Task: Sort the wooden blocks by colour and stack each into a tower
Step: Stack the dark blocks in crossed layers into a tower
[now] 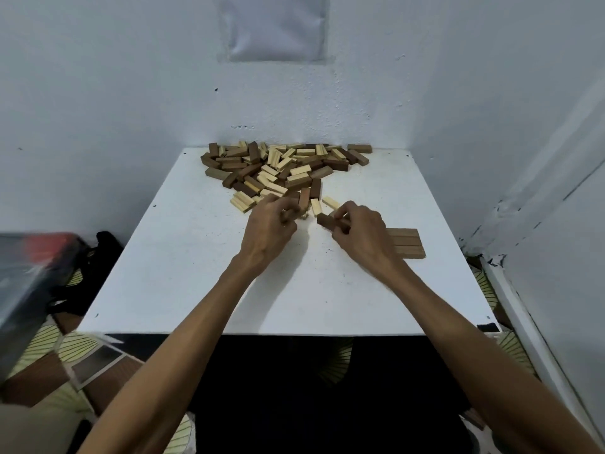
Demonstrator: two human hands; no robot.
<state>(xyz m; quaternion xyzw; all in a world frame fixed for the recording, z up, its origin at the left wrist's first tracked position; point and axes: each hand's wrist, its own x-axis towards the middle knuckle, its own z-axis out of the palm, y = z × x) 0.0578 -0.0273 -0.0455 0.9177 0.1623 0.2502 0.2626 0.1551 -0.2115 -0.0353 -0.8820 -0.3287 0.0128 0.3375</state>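
Your right grip (355,229) pinches dark block (325,221) at middle of bench (196,273). Flat dark row (406,243) lies just right of it, toward right edge, long axes left-right; right grip closer. Left grip (271,224) curled at near tip of pile (281,165); cannot tell whether it holds anything.

The right hand (357,232) is pinching a dark brown block (325,221) just in front of the block pile (281,165) on the tabletop (196,273), while the left hand (271,226) is curling its fingers at the pile's near edge and a flat row of dark blocks (407,244) is lying nearer, to the pile's right.
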